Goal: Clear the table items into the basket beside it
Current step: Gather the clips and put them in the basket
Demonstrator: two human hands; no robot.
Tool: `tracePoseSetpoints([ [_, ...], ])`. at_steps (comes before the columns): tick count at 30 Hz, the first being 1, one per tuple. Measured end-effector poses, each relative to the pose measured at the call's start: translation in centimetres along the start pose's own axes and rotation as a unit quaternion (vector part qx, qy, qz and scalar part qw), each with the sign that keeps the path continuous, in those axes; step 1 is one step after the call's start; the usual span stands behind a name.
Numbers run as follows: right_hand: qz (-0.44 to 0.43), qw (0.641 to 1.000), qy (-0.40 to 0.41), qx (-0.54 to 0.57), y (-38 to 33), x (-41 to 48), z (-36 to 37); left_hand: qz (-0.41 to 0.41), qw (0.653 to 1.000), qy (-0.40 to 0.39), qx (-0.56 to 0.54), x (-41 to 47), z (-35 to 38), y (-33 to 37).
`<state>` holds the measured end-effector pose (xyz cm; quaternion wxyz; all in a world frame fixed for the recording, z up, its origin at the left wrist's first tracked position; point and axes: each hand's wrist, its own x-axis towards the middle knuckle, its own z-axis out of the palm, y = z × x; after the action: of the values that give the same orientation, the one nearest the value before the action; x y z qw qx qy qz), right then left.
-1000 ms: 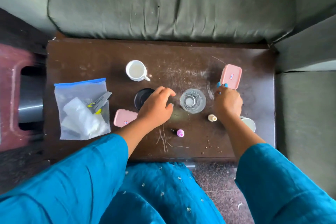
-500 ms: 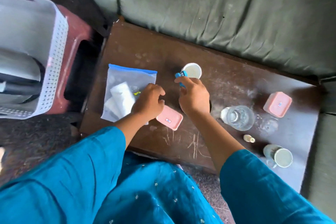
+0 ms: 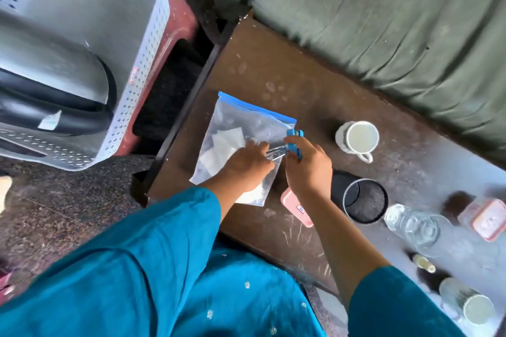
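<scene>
Zip bag (image 3: pixel 247 128) under both hands (image 3: pixel 247 168), blue clip (image 3: pixel 295 141) in right.

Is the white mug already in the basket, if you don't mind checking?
No, the white mug stands on the table, while the basket sits apart on its left.

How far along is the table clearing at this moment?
Early. The basket already holds a dark-banded grey item. The right hand grips a blue clip; the left hand rests on the zip bag. Mug, mesh cup and pink boxes remain.
</scene>
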<state>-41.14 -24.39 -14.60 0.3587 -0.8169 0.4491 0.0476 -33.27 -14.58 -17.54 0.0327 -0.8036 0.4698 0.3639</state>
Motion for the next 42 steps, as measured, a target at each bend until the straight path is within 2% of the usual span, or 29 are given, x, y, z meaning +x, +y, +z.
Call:
tracePoseSetpoints([
  [2,-0.005,1.000,0.010,0.001,-0.9,0.3,0.2,0.050,0.998,0.026,0.017,-0.3,-0.4,-0.7],
  [4,-0.016,1.000,0.012,0.006,-2.2,0.6,0.1,0.061,0.997,0.043,-0.003,-1.0,-1.2,-2.0],
  [8,-0.072,0.997,0.003,0.036,-7.0,1.4,-0.2,-0.001,0.986,0.132,-0.102,-3.1,-4.5,-5.2],
  [10,-0.102,0.993,0.005,0.053,-10.1,1.8,-0.3,-0.024,0.963,0.223,-0.148,-4.3,-6.5,-6.6],
  [13,-0.153,0.985,0.009,0.082,-15.3,2.4,0.0,-0.079,0.911,0.345,-0.212,-5.9,-9.7,-8.9],
  [17,-0.227,0.970,0.003,0.080,-21.3,3.2,0.9,-0.164,0.863,0.423,-0.224,-7.5,-12.9,-12.3],
  [22,-0.275,0.960,-0.040,0.015,-26.1,3.8,3.3,-0.293,0.820,0.432,-0.238,-8.8,-13.8,-14.6],
  [26,-0.281,0.957,-0.061,-0.030,-28.0,4.5,5.2,-0.329,0.790,0.441,-0.271,-10.0,-13.3,-14.8],
  [33,-0.287,0.951,-0.072,-0.086,-28.7,4.9,8.1,-0.354,0.810,0.403,-0.235,-11.6,-12.0,-15.7],
  [38,-0.272,0.950,-0.058,-0.141,-28.5,6.0,9.2,-0.387,0.819,0.346,-0.245,-10.6,-12.0,-15.9],
  [42,-0.278,0.936,-0.058,-0.206,-28.8,7.0,9.8,-0.377,0.825,0.334,-0.256,-9.5,-11.6,-16.5],
])
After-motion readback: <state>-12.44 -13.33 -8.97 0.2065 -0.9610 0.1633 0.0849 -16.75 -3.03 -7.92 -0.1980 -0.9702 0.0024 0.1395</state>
